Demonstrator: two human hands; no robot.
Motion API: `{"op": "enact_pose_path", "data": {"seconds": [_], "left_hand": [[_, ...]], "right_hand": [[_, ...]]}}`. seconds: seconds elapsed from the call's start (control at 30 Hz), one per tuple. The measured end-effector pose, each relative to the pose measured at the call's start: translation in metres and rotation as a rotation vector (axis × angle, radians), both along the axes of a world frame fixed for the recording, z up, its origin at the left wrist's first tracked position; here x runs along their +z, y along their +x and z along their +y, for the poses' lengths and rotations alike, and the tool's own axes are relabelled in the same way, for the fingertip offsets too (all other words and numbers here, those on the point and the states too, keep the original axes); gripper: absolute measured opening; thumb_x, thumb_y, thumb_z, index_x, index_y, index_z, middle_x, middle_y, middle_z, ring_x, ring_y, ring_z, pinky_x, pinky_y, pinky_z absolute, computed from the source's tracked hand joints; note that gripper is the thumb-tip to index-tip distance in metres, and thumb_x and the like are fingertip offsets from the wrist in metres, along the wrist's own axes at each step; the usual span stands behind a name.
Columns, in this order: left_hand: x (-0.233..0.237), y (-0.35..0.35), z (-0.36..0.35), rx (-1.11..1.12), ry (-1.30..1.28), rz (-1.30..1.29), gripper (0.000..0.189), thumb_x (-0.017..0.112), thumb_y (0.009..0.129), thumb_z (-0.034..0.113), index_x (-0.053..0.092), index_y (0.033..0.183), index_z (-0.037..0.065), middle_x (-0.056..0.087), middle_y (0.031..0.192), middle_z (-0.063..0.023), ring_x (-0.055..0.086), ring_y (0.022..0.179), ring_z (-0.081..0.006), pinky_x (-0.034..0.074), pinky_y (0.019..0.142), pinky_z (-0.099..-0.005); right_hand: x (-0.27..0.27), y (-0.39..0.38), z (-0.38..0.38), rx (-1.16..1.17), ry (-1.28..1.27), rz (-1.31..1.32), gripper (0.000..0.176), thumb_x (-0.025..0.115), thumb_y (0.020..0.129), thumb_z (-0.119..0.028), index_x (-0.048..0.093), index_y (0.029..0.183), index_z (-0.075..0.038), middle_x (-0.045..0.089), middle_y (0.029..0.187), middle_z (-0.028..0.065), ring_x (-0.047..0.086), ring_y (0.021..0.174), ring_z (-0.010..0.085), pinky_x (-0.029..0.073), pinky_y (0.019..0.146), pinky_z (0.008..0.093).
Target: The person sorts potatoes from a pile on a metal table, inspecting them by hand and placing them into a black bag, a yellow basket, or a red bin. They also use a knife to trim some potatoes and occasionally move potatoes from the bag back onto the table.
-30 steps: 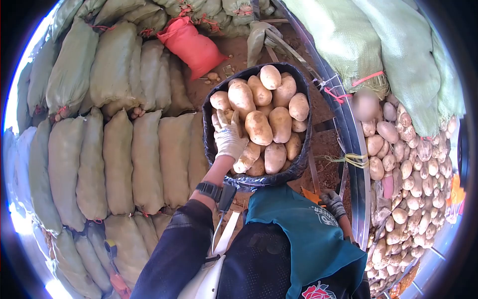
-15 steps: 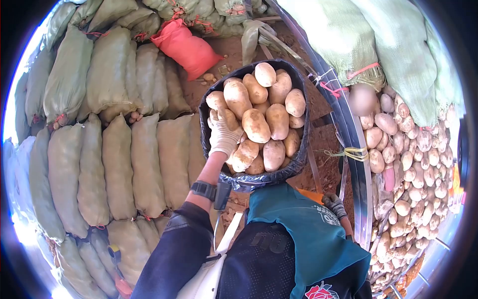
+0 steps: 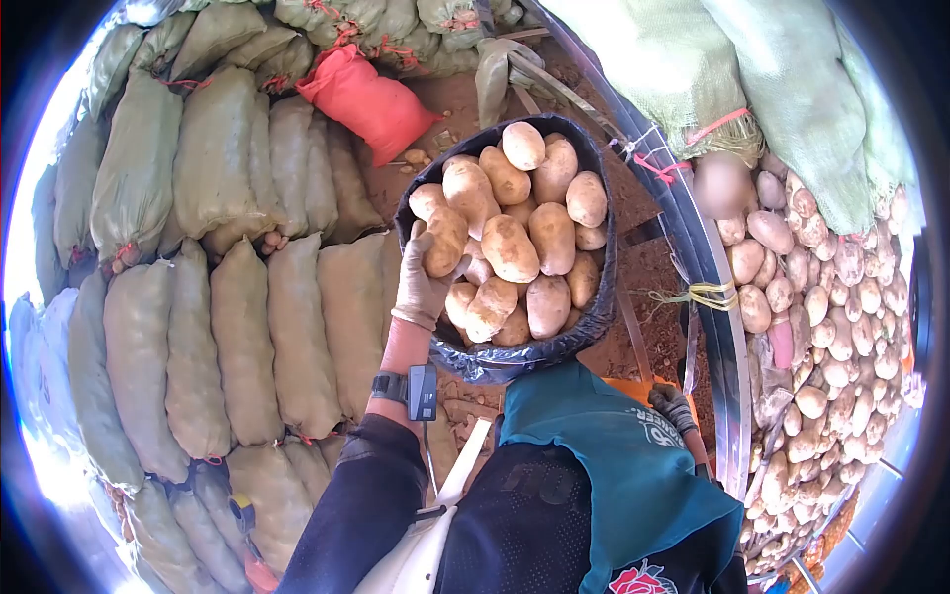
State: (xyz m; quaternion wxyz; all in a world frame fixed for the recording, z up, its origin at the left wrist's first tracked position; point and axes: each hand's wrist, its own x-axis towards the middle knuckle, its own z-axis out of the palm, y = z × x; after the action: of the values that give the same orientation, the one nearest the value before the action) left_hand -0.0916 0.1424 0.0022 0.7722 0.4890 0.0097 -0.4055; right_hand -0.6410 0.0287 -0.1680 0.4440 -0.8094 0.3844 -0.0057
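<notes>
A round container lined with black plastic [image 3: 505, 371] stands before me, heaped with potatoes [image 3: 511, 247]. My left hand [image 3: 421, 282], in a pale glove, is closed around a potato [image 3: 445, 241] at the left side of the heap. The potato is tilted up, with the thumb and fingers on either side of it. My right hand [image 3: 673, 404], in a darker grey glove, is low beside my teal apron [image 3: 633, 465], near an orange piece of material [image 3: 623, 389]. Its fingers look curled; what they hold, if anything, is hidden.
Rows of full green-beige sacks [image 3: 242, 342] lie at the left. Behind the container is a red sack [image 3: 371, 104]. A curved metal rail [image 3: 708, 257] on the right borders a large pile of loose potatoes [image 3: 841, 337], with pale green sacks [image 3: 792, 109] above it.
My left hand has gone from resting flat on the potatoes to gripping one and turning it up slightly. The right hand has shifted a little and remains low by the apron.
</notes>
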Motion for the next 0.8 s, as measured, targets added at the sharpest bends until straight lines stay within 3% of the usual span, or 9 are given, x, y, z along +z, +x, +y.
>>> {"op": "enact_pose_path", "data": {"seconds": [0.03, 0.17, 0.43, 0.5, 0.53, 0.57, 0.63, 0.67, 0.8], "left_hand": [[0.001, 0.000, 0.002, -0.037, -0.223, 0.182, 0.066, 0.067, 0.084, 0.036, 0.042, 0.139, 0.010, 0.051, 0.133, -0.0134, 0.057, 0.116, -0.0280, 0.053, 0.091, -0.0450], [-0.026, -0.017, 0.017, -0.001, -0.282, 0.543, 0.051, 0.055, 0.093, 0.038, 0.049, 0.131, 0.004, 0.055, 0.128, -0.0169, 0.055, 0.119, -0.0317, 0.049, 0.097, -0.0461], [-0.002, -0.019, 0.031, -0.146, 0.456, 0.015, 0.047, 0.050, 0.095, 0.010, 0.041, 0.141, 0.003, 0.061, 0.120, -0.0132, 0.063, 0.103, -0.0229, 0.055, 0.080, -0.0339], [-0.001, -0.024, 0.026, 0.092, 0.684, -0.482, 0.050, 0.055, 0.090, 0.001, 0.043, 0.138, 0.002, 0.057, 0.122, -0.0119, 0.064, 0.106, -0.0235, 0.056, 0.081, -0.0317], [-0.021, -0.018, 0.026, 0.285, 0.515, -0.682, 0.060, 0.058, 0.088, 0.001, 0.037, 0.144, 0.005, 0.049, 0.137, -0.0183, 0.053, 0.124, -0.0321, 0.046, 0.101, -0.0361], [-0.041, -0.014, 0.029, 0.280, 0.516, -0.681, 0.060, 0.058, 0.088, 0.001, 0.037, 0.144, 0.005, 0.049, 0.137, -0.0183, 0.053, 0.124, -0.0321, 0.046, 0.101, -0.0361], [-0.033, -0.015, 0.015, 0.311, 0.797, -1.456, 0.055, 0.057, 0.092, 0.011, 0.039, 0.144, 0.004, 0.043, 0.141, -0.0240, 0.047, 0.127, -0.0351, 0.037, 0.107, -0.0384], [-0.037, -0.015, 0.010, 0.177, 0.713, -1.353, 0.055, 0.056, 0.094, 0.014, 0.038, 0.145, 0.006, 0.026, 0.153, -0.0267, 0.028, 0.143, -0.0376, 0.023, 0.116, -0.0405], [-0.033, -0.018, -0.026, 0.018, 0.903, -1.375, 0.052, 0.049, 0.099, 0.026, 0.038, 0.146, 0.005, 0.027, 0.154, -0.0265, 0.029, 0.142, -0.0406, 0.024, 0.117, -0.0441]], "right_hand": [[-0.010, -0.006, -0.001, 0.004, -0.015, -0.013, 0.009, 0.063, 0.078, -0.019, 0.060, 0.081, -0.010, 0.059, 0.088, 0.0105, 0.062, 0.085, 0.0309, 0.053, 0.074, 0.0423], [-0.016, -0.012, -0.009, 0.032, 0.075, 0.156, 0.047, 0.069, 0.090, -0.027, 0.058, 0.125, 0.002, 0.069, 0.098, 0.0094, 0.067, 0.092, 0.0169, 0.054, 0.080, 0.0317], [0.016, 0.007, -0.012, -0.322, 0.572, 0.101, 0.039, 0.068, 0.091, -0.026, 0.061, 0.120, -0.001, 0.069, 0.099, 0.0084, 0.066, 0.087, 0.0163, 0.055, 0.078, 0.0314], [-0.022, -0.013, -0.009, -0.195, 0.348, 0.109, 0.040, 0.068, 0.091, -0.026, 0.060, 0.121, -0.001, 0.069, 0.100, 0.0087, 0.066, 0.088, 0.0167, 0.055, 0.079, 0.0319], [-0.020, -0.013, -0.009, -0.177, 0.316, 0.110, 0.041, 0.069, 0.091, -0.025, 0.060, 0.122, -0.001, 0.069, 0.100, 0.0088, 0.066, 0.089, 0.0169, 0.054, 0.080, 0.0320], [-0.018, -0.012, -0.009, -0.160, 0.283, 0.110, 0.041, 0.069, 0.091, -0.025, 0.060, 0.123, -0.001, 0.069, 0.101, 0.0089, 0.066, 0.090, 0.0171, 0.054, 0.080, 0.0322], [-0.013, -0.009, -0.007, -0.127, 0.215, 0.091, 0.032, 0.069, 0.087, -0.024, 0.060, 0.110, -0.004, 0.067, 0.096, 0.0090, 0.064, 0.090, 0.0222, 0.054, 0.079, 0.0351], [-0.010, -0.006, -0.004, -0.131, 0.189, 0.031, 0.021, 0.068, 0.083, -0.024, 0.061, 0.095, -0.008, 0.064, 0.091, 0.0088, 0.063, 0.089, 0.0271, 0.053, 0.078, 0.0382], [-0.012, -0.006, 0.003, -0.178, 0.093, -0.048, 0.018, 0.068, 0.077, -0.026, 0.060, 0.079, -0.011, 0.060, 0.088, 0.0093, 0.061, 0.088, 0.0315, 0.052, 0.077, 0.0421]]}}
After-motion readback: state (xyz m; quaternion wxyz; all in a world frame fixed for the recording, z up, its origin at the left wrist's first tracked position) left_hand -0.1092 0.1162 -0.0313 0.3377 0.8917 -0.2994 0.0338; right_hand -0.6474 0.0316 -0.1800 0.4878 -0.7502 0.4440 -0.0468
